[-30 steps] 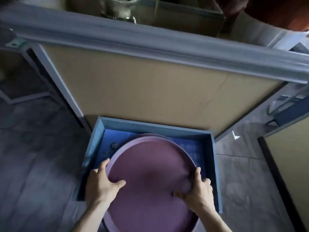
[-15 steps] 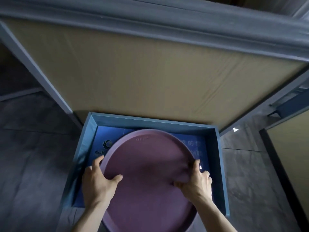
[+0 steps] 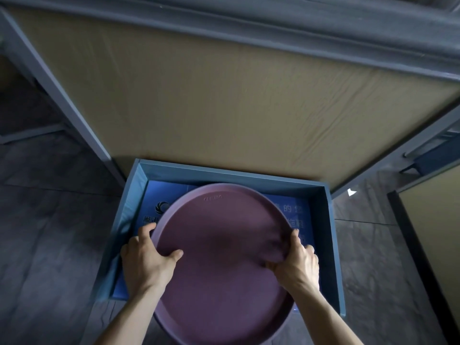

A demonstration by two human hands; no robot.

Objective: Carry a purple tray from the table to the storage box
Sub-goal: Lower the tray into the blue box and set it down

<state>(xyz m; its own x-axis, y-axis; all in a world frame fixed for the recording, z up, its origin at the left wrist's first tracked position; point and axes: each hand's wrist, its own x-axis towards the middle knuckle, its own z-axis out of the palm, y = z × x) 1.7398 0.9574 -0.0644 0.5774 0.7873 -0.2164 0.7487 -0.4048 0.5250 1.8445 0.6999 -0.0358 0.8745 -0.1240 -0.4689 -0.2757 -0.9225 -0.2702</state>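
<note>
One head-worn view looks steeply down from close above. The blue box (image 3: 328, 235) on the floor (image 3: 49, 232) fills the near middle; a table (image 3: 224, 95) spans the far side. Both forearms enter from the near edge, close to the lens.

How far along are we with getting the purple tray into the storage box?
Done: the purple tray is off the table and over the blue storage box on the floor. In hand: the left hand and right hand both grip its rim, its far edge inside the box walls and its near edge past the front. Left: lower it fully in and let go.
</note>
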